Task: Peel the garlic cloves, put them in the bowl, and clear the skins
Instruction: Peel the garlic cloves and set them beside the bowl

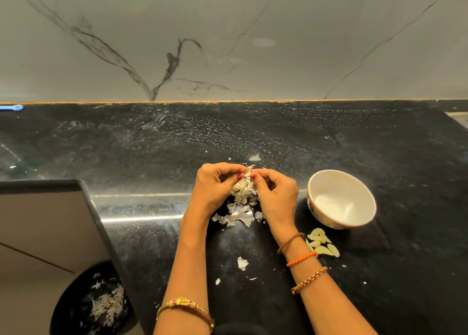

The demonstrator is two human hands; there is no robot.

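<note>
My left hand (pixel 215 182) and right hand (pixel 274 193) pinching one garlic clove (pixel 247 174), skin pile (pixel 241 203) half hidden beneath, bowl (pixel 340 223) near right, black surface (pixel 152 144) open beyond

Bin (pixel 88 307) half beyond bottom edge

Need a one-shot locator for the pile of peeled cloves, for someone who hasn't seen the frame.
Start at the black counter and find the white bowl on its right side. Just in front of the bowl, beside the right wrist, lies the pile of peeled cloves. They are smooth, plump and pale yellow, unlike the thin, ragged white skins under the hands.
</note>
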